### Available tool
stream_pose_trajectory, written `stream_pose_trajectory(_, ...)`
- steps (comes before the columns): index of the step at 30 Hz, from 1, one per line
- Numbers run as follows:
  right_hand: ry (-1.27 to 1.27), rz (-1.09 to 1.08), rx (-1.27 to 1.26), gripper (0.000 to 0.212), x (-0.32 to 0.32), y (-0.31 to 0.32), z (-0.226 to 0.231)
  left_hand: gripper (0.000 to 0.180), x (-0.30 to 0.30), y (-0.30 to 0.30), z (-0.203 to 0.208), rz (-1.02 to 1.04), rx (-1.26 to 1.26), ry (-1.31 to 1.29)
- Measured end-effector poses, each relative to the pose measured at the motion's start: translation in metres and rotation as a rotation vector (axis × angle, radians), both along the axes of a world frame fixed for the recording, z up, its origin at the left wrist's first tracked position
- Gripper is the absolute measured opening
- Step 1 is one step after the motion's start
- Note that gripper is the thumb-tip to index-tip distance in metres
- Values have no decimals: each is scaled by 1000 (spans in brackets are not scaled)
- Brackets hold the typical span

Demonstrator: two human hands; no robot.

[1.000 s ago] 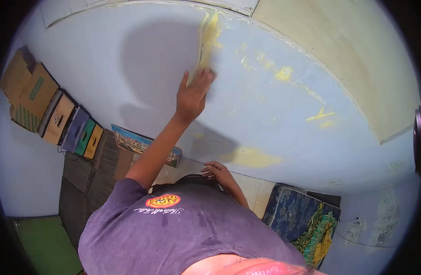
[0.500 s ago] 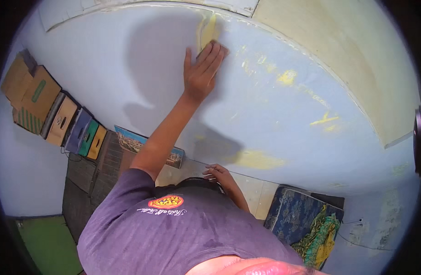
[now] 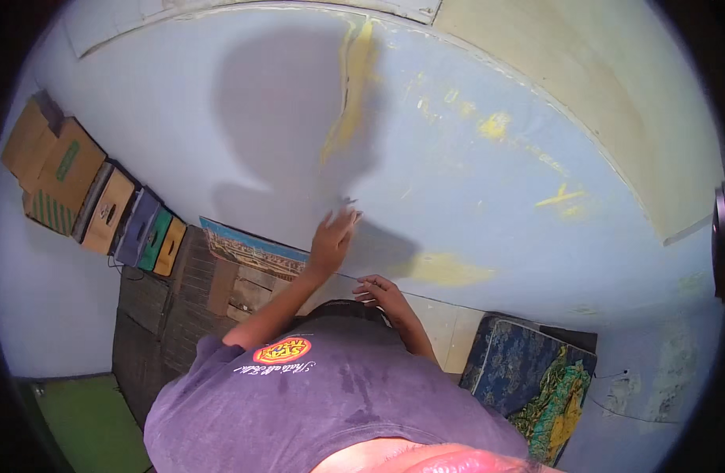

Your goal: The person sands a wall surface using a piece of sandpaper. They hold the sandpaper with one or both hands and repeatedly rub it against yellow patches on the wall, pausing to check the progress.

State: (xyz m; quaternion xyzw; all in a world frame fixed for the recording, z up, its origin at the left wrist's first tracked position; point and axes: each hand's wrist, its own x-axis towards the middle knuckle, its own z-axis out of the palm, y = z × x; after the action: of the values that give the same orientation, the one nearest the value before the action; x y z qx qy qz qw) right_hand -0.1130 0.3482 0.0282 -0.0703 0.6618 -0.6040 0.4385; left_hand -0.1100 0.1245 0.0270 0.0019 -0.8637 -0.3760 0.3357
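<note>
My left hand (image 3: 331, 246) is low in front of the wall, at about the middle of the view. Its fingers are bent round a small flat brownish piece that looks like sandpaper (image 3: 357, 215); only an edge of it shows. Above it, a yellow patch (image 3: 350, 102) runs down the pale blue wall (image 3: 299, 189), with a thin dark crack line along it. My right hand (image 3: 380, 293) hangs near my waist, fingers loosely bent and apart, with nothing visible in it.
More yellow patches (image 3: 449, 270) mark the wall. Several stacked boxes and colored drawers (image 3: 145, 229) stand at the left, beside a picture panel (image 3: 252, 251) leaning at the wall's foot. A blue patterned mattress (image 3: 508, 363) with a green-yellow cloth (image 3: 555, 402) lies at right.
My left hand has come down from the upper yellow patch, off the wall there, uncovering the patch's lower part. My right hand has barely moved.
</note>
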Motion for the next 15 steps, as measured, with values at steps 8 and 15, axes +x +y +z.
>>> stream_pose_trajectory(8, 118, -49, -34, 36, 6, -6, 10, 36, 18, 1, 38, -284, 1344, -385)
stream_pose_trajectory(15, 217, -315, -274, 52, 15, -22, 45, 28, 45, 34, 69, -354, 1339, -551)
